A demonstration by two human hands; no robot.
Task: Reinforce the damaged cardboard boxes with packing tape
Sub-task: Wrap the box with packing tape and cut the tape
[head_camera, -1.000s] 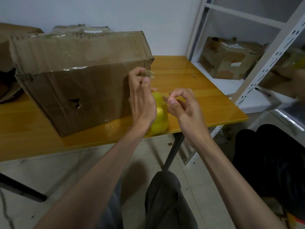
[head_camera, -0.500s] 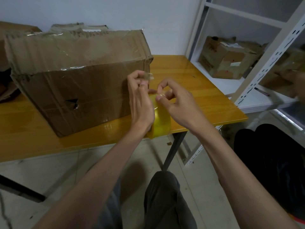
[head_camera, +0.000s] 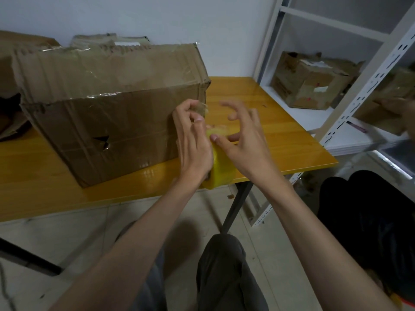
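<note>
The right hand [head_camera: 241, 140] has changed most: half a second ago its fingers were curled in a pinch at the top of the yellow tape roll [head_camera: 221, 170], and now they are spread and lifted, blurred with motion, with only the thumb tip touching the roll's upper edge. That reads as a pick at the tape end that slipped or is being reset, not a strip pulled free; no loose strip runs from the roll to this hand. The left hand [head_camera: 194, 142] has barely moved: its grip stays curled round the near side of the roll, and its upper fingers pinch a small crumpled brownish scrap [head_camera: 202, 108], perhaps old tape. The roll is held in the air at the front edge of the table [head_camera: 269, 122], just beside the right end of the cardboard box [head_camera: 112, 104]. The box stands on the table with a torn hole [head_camera: 102, 142] in its front face, so the mending there has, I judge, not begun.
</note>
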